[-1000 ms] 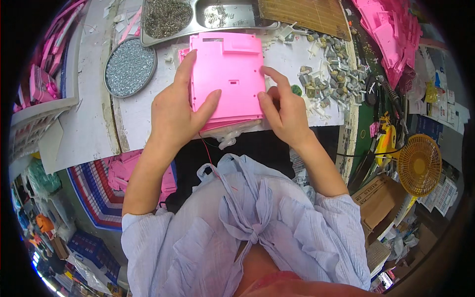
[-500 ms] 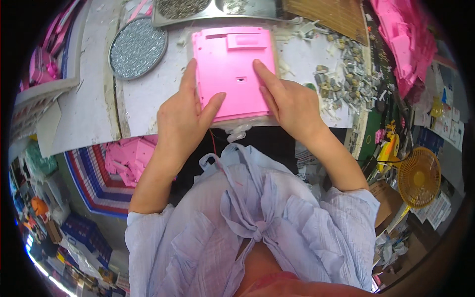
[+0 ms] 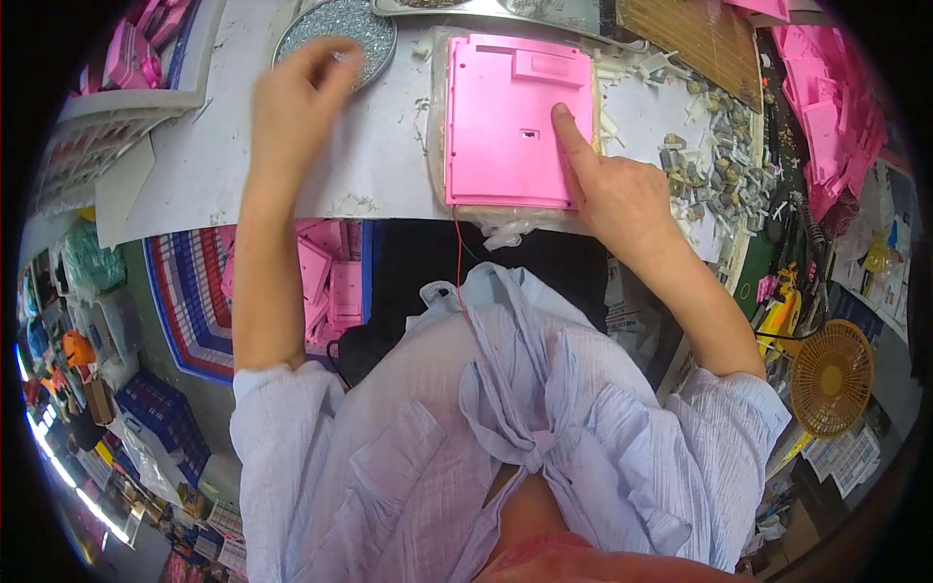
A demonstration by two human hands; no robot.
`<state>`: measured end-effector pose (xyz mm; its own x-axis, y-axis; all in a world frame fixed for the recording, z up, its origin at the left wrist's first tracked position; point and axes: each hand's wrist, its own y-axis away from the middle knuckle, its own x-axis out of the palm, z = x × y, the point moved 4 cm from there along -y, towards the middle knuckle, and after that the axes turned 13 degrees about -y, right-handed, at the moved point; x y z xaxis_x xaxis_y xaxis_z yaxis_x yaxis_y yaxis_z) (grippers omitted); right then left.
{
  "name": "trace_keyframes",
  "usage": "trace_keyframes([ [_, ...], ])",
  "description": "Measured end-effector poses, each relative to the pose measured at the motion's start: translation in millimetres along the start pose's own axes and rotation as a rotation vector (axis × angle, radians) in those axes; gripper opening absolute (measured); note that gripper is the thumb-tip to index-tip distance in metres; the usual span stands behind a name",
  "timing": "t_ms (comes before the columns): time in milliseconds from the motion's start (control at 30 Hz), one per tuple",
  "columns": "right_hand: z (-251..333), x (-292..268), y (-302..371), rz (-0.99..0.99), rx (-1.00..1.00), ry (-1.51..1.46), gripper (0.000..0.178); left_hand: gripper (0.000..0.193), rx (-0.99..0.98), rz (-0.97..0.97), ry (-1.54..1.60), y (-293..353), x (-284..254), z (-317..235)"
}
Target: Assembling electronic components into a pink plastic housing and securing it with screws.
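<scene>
Left hand (image 3: 293, 109), grip too blurred to tell, curled at a round grey dish (image 3: 394, 41); right hand (image 3: 627, 199), grip unclear, touched a rectangular pink plastic panel (image 3: 505, 119).

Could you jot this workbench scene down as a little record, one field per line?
Left hand: blurred, at a round dish of small silvery pieces; grasp unclear
Right hand: index finger on a pink plastic panel
Right of panel: scattered small grey and white parts
Lower left: striped basket holding pink plastic parts
Far right: yellow fan

Yellow fan (image 3: 832, 379) at the right, blue crate (image 3: 163, 423) at the lower left
</scene>
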<state>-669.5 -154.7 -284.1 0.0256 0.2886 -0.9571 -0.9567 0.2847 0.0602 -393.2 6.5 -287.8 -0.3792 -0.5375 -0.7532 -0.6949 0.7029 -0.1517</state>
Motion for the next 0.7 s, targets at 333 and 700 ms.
trace_keyframes([
  [333, 2.1, -39.0, -21.9, 0.211, -0.037, 0.014, 0.061, 0.014, 0.176, -0.028, -0.475, -34.2, 2.6, 25.6],
  [700, 66.9, -44.1, -193.5, -0.099, -0.528, -0.153, 0.017, 0.019, 0.269, -0.174, -0.53, -37.6, 5.0, 28.5],
])
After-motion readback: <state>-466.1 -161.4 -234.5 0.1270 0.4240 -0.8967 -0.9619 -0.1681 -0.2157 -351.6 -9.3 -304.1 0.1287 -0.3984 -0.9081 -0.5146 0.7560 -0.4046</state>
